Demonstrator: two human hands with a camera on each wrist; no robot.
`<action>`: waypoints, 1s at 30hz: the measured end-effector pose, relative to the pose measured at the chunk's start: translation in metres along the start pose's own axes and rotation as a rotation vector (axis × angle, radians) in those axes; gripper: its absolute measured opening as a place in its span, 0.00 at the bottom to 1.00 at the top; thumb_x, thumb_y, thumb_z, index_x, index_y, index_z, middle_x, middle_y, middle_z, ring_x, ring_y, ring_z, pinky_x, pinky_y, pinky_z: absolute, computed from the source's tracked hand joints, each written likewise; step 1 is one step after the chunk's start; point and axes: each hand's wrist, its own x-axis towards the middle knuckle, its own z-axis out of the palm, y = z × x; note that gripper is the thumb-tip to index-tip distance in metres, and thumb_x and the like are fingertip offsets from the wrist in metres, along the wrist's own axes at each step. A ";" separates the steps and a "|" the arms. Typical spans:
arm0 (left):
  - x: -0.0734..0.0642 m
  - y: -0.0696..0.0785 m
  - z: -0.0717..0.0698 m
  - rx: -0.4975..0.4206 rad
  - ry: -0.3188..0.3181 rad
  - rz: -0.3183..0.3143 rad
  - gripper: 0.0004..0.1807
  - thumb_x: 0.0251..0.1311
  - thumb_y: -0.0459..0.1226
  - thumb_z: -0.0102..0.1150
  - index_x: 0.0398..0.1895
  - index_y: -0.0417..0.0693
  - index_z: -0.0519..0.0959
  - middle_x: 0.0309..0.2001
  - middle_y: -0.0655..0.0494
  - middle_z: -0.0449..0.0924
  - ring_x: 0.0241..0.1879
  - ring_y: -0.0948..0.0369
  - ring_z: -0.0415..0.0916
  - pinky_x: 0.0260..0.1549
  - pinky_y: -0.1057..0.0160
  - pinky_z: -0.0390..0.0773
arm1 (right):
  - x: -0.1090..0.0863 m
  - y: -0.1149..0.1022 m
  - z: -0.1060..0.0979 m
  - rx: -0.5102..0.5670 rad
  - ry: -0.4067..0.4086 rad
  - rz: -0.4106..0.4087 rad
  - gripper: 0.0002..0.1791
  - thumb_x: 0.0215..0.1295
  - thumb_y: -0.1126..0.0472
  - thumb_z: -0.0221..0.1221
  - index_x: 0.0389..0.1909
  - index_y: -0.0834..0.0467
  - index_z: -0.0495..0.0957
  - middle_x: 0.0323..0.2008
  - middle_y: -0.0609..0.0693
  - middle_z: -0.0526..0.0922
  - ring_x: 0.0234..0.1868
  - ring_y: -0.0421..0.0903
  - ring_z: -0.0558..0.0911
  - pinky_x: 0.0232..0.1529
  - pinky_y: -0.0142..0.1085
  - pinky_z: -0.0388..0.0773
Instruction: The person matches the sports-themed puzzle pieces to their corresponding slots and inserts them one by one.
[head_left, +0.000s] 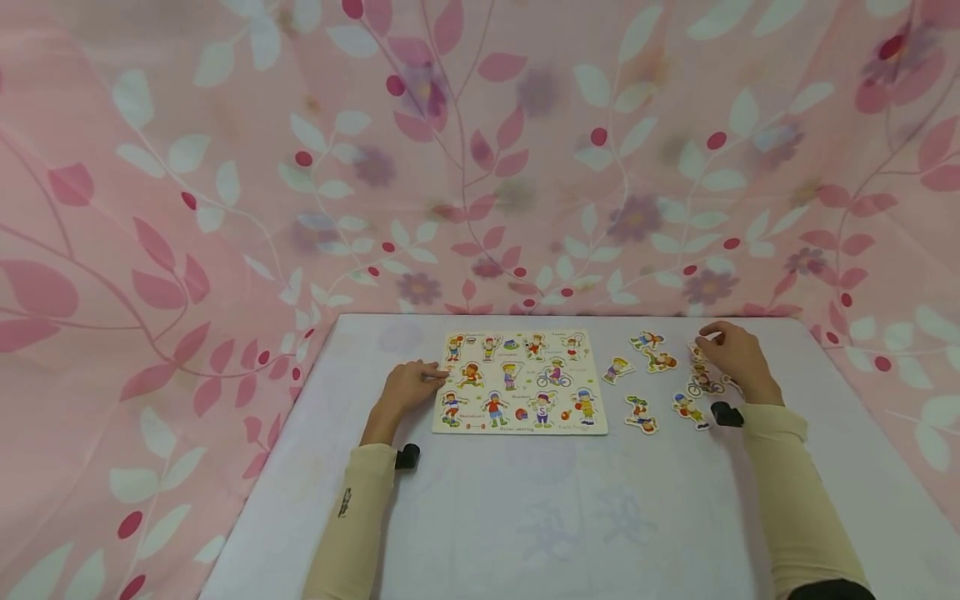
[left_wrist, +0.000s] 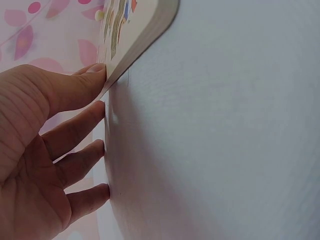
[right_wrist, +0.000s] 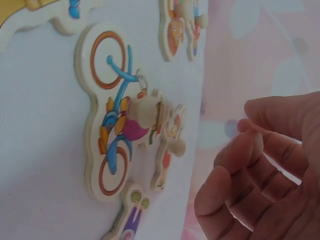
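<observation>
A wooden puzzle board (head_left: 427,423) with printed figures of children at sports lies on the white table. My left hand (head_left: 411,385) is at its left edge; in the left wrist view the thumb (left_wrist: 92,75) touches the board's side (left_wrist: 145,42), and the other fingertips reach down to the tabletop. On the right, my right hand (head_left: 733,354) hovers over several knobbed puzzle pieces, its fingers (right_wrist: 235,150) loosely bent with nothing seen between them. Below it lies a bicycle piece (right_wrist: 100,125) with a round wooden knob (right_wrist: 143,111). A smaller knobbed piece (right_wrist: 162,167) lies beside that one.
Between board and right hand lie more loose pieces, among them a purple-trousered figure (head_left: 617,369), a green-and-red one (head_left: 640,415) and a blue one (head_left: 690,411). A pink leaf-patterned cloth (head_left: 480,167) hangs behind the table (head_left: 480,517).
</observation>
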 end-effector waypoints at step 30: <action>0.000 0.000 0.000 0.010 -0.013 0.010 0.12 0.62 0.41 0.65 0.48 0.54 0.87 0.61 0.53 0.77 0.69 0.45 0.63 0.67 0.43 0.58 | 0.002 0.034 0.003 -0.074 -0.119 0.079 0.17 0.67 0.57 0.58 0.47 0.68 0.76 0.37 0.65 0.80 0.34 0.57 0.77 0.29 0.45 0.72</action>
